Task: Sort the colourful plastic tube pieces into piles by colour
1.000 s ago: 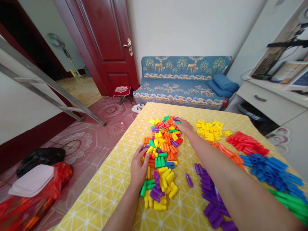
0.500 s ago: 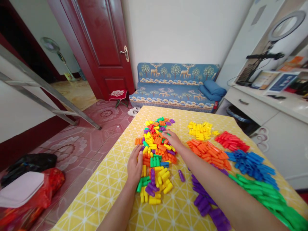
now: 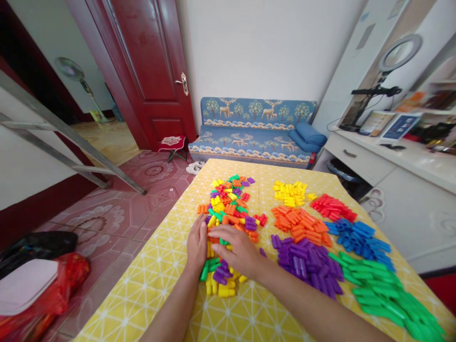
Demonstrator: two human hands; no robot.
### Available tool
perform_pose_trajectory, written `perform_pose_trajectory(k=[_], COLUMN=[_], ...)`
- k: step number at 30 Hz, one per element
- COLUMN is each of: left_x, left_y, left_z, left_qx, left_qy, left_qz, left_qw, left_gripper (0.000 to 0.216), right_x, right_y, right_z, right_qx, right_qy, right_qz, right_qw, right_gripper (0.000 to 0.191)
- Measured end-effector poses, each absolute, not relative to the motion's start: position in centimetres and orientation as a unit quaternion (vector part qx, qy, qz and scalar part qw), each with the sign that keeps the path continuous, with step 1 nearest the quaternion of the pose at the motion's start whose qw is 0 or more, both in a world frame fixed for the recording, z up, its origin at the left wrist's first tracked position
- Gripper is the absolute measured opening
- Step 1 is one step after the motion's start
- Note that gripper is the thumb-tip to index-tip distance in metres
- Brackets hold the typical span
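A mixed pile of small plastic tube-shaped toy blocks (image 3: 228,207) in several colours lies on the yellow patterned tablecloth. My left hand (image 3: 197,244) rests against the left side of this pile, fingers stretched out and close together. Over the near middle of the pile is my right hand (image 3: 238,248), its fingers extended and its thumb apart from them. A green block (image 3: 224,242) shows in the gap between that thumb and the fingers; I see no grip on it. Yellow blocks (image 3: 225,290) and purple blocks (image 3: 223,271) lie just below the hands.
Right of the hands are single-colour heaps: yellow (image 3: 290,193), orange (image 3: 301,225), red (image 3: 333,207), blue (image 3: 359,242), purple (image 3: 309,266) and green (image 3: 388,294). A blue sofa (image 3: 249,137) stands beyond the table, a white cabinet (image 3: 399,190) to the right.
My right hand has moved nearer and left, from the pile's right side to beside my left hand. My left hand stays about where it was. The view has shifted slightly.
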State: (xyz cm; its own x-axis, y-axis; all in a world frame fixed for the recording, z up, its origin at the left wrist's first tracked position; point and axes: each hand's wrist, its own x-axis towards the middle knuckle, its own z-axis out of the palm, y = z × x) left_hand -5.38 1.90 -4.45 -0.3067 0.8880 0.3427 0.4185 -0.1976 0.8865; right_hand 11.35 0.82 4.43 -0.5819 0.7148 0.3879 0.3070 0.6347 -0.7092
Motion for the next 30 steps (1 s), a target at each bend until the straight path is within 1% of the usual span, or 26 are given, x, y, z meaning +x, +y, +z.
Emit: perform_pose_trajectory(k=[1, 3, 5, 6, 8, 10, 12, 15, 18, 20, 22, 24, 25, 30], left_x=[-5.3, -5.2, -5.2, -5.2, -5.2, -5.1, -5.1, -5.1, -5.2, -5.2, -5.2, -5.2, -5.2, -5.2], left_y=[1.9, 1.9, 2.0, 2.0, 2.0, 2.0, 2.0, 2.0, 2.0, 2.0, 2.0, 2.0, 2.1, 2.2], left_z=[-4.4, -4.4, -4.4, -4.4, -4.4, -4.3, -4.2, -4.0, -4.0, -4.0, -4.0, -4.0, -4.1, -4.4], left_qx=[0.547, 0.544, 0.539, 0.538, 0.537, 0.54, 0.543, 0.542, 0.541, 0.543, 0.545, 0.547, 0.548, 0.549], left_qy=[0.597, 0.602, 0.608, 0.611, 0.614, 0.613, 0.612, 0.614, 0.617, 0.616, 0.612, 0.609, 0.609, 0.611], left_qz=[0.548, 0.549, 0.548, 0.547, 0.545, 0.541, 0.539, 0.539, 0.536, 0.535, 0.538, 0.541, 0.541, 0.539], left_qw=[0.21, 0.201, 0.197, 0.195, 0.195, 0.197, 0.198, 0.198, 0.199, 0.2, 0.198, 0.193, 0.191, 0.186], left_gripper=[0.046, 0.046, 0.045, 0.045, 0.045, 0.045, 0.045, 0.044, 0.045, 0.045, 0.045, 0.045, 0.046, 0.046], right_x=[12.2, 14.1, 16.1, 16.9, 17.8, 17.9, 17.4, 16.5, 16.3, 16.7, 17.4, 18.3, 18.7, 20.7], right_y=[1.7, 3.9, 5.8, 6.4, 6.8, 6.4, 5.7, 4.8, 4.1, 3.1, 1.6, -0.4, -1.6, -7.6], right_z=[4.4, 4.2, 3.9, 3.7, 3.1, 2.6, 2.3, 2.2, 2.7, 3.1, 3.3, 3.2, 3.1, 1.5], right_qx=[-0.327, -0.418, -0.514, -0.547, -0.576, -0.568, -0.55, -0.539, -0.529, -0.528, -0.535, -0.53, -0.521, -0.489], right_qy=[-0.829, -0.804, -0.782, -0.778, -0.779, -0.79, -0.802, -0.798, -0.767, -0.731, -0.707, -0.721, -0.742, -0.812], right_qz=[0.284, 0.231, 0.18, 0.163, 0.154, 0.156, 0.155, 0.156, 0.209, 0.259, 0.273, 0.247, 0.23, 0.204], right_qw=[0.354, 0.355, 0.302, 0.263, 0.195, 0.169, 0.176, 0.22, 0.297, 0.346, 0.373, 0.37, 0.355, 0.244], right_gripper=[0.024, 0.022, 0.026, 0.033, 0.044, 0.044, 0.041, 0.031, 0.016, 0.012, 0.012, 0.014, 0.015, 0.028])
